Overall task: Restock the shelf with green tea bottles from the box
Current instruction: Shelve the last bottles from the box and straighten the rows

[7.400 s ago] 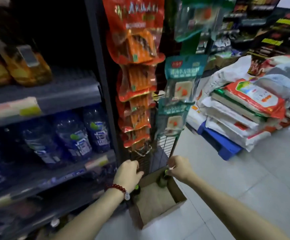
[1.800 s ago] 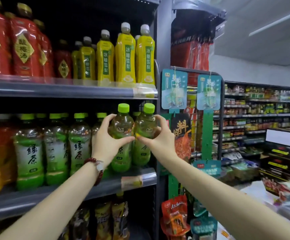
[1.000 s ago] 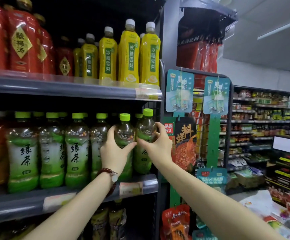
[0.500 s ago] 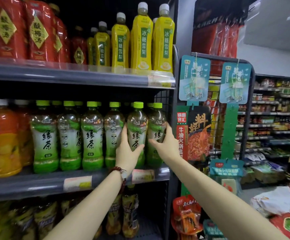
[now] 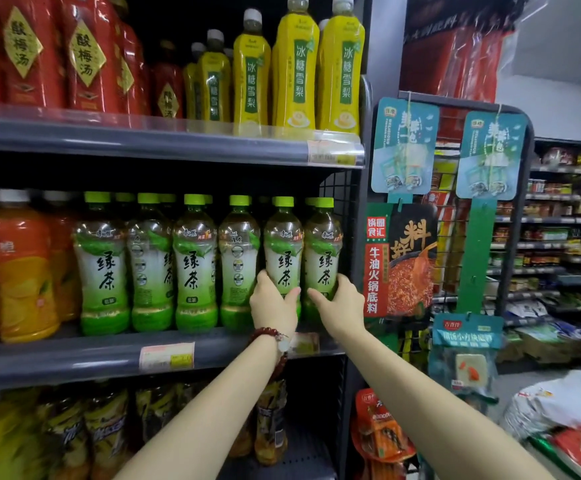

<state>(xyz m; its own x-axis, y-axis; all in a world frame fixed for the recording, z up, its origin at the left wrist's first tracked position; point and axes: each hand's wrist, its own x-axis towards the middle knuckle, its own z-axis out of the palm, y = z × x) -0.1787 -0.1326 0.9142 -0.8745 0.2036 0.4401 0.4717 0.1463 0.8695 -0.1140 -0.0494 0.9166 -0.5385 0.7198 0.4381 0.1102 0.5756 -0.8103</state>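
Placement is the step in hand: 2 green tea bottles stand at the right end of the middle shelf (image 5: pixel 74 358), and each hand is on one. The left hand (image 5: pixel 273 304) grips the lower half of the second bottle from the right (image 5: pixel 284 251), thumb on its front label and fingers (image 5: pixel 261 280) wrapped round its left side. The right hand (image 5: pixel 339 303) holds the end bottle (image 5: pixel 323 251), just beside the wire side panel (image 5: pixel 342 188), thumb across the front and fingers round the right side. Both bottles look upright with labels facing out, in line with the other 4 green tea bottles at the front of the row; their bases are hidden behind the hands, so whether they sit fully on the shelf cannot be told.

Next, by my judgement, both grips should loosen and the hands draw straight back without tipping the row, then go down for more bottles. The box is not in view.
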